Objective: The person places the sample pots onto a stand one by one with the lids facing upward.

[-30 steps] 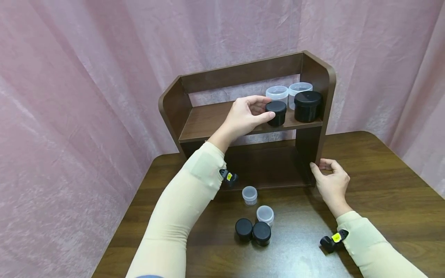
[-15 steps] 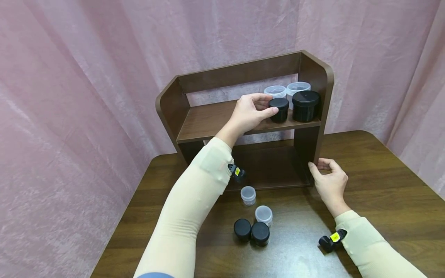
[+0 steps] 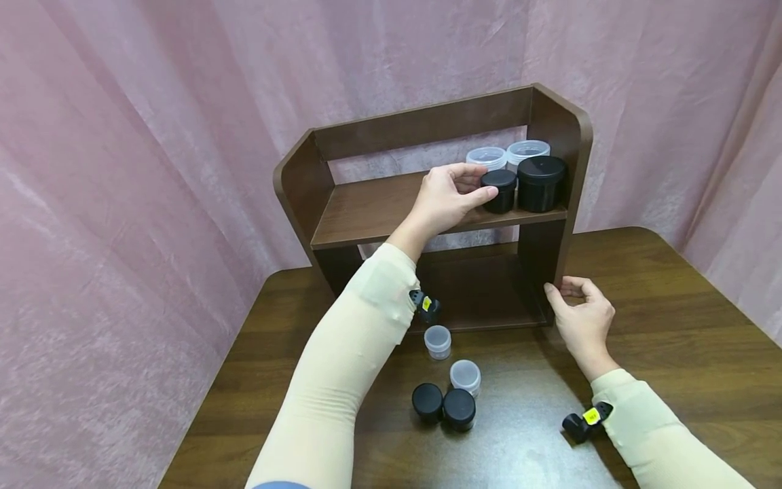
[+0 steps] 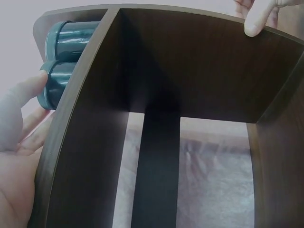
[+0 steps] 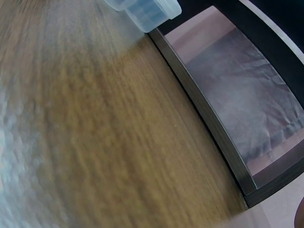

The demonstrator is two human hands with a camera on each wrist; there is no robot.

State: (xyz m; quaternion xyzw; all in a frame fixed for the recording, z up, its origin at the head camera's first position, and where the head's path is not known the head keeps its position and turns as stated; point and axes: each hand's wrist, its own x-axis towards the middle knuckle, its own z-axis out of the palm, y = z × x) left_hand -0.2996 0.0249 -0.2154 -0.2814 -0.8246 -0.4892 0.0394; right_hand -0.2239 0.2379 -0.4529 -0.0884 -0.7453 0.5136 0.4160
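My left hand (image 3: 449,198) pinches a small black lidded jar (image 3: 499,191) between thumb and fingers, at the front of the shelf unit's upper board (image 3: 366,207). Right of it stands a larger black jar (image 3: 541,183), close beside the small one. Two clear plastic jars (image 3: 487,157) stand behind them. In the left wrist view the small jar (image 4: 59,83) sits at the board's edge with my thumb on its lid. My right hand (image 3: 580,319) holds the front edge of the unit's right side panel (image 3: 559,251), thumb on the near side.
On the brown table (image 3: 672,326), before the shelf unit, stand two small clear jars (image 3: 466,377) and two small black-lidded jars (image 3: 459,409). The unit's lower board (image 3: 482,292) lies below my left forearm. A pink curtain (image 3: 183,102) hangs behind.
My left hand has moved the small black jar to the right along the upper board, up close to the larger black jar. My right hand stays at the side panel.
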